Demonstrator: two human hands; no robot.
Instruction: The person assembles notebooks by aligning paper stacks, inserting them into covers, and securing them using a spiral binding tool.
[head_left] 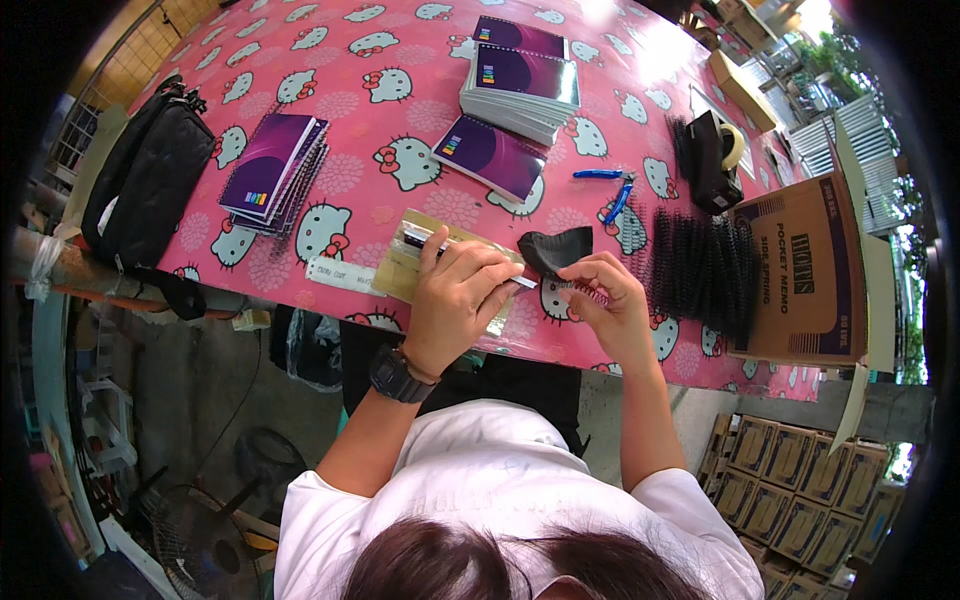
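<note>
My left hand (pixel 462 290) is closed over a thin notebook (pixel 526 283), mostly hidden under the fingers; a white edge and a dark corner show. Beneath it lies a tan board (pixel 398 274) at the table's near edge. To the right, my right hand (pixel 612 302) pinches a dark spiral binding coil (pixel 592 291), its tip close to the notebook's right end. A black, curved wedge-like piece (pixel 556 250) sits just beyond the fingertips. Blue-handled pliers (pixel 618 196) lie farther back. Right of them is a pile of black spiral coils (pixel 695 265).
Stacked purple spiral notebooks (pixel 265 170) lie at left, with another stack (pixel 522 85) at the back. A black bag (pixel 150 175) rests at the left edge. A tape dispenser (pixel 712 160) and an open cardboard box (pixel 805 270) stand right. A labelled strip (pixel 342 274) adjoins the board.
</note>
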